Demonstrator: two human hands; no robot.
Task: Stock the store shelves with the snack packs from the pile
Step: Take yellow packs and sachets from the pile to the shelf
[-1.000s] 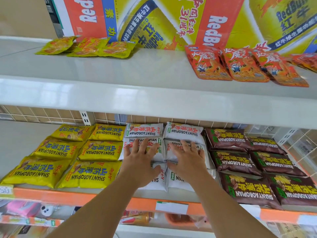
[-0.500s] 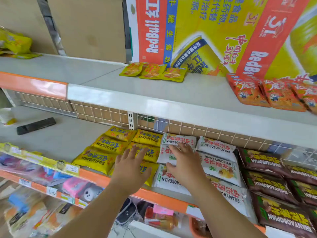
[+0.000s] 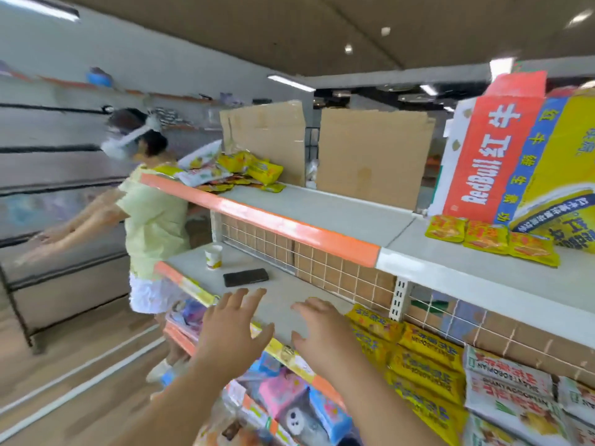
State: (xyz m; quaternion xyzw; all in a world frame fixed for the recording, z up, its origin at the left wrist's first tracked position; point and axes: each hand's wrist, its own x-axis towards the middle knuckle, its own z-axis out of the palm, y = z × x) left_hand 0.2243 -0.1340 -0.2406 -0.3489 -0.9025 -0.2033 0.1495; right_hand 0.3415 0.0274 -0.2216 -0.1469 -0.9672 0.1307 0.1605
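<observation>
two empty hands in the head view: my left hand [image 3: 232, 336] and right hand [image 3: 322, 341] hang spread-fingered over the shelf [image 3: 283, 300], free to grab stock. the pile [image 3: 240, 170] lies up top by the cardboard [image 3: 370, 162], well apart; stocked packs [image 3: 428, 354] lie rowed at right.

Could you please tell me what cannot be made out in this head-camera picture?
Head view, pile of snack packs: motion blur hides count and print.
Head view, white packs: cut off by right and bottom edges.
Head view, lower-shelf goods: partly hidden by left hand and right hand.
Head view, paper cup: print too blurred.
</observation>
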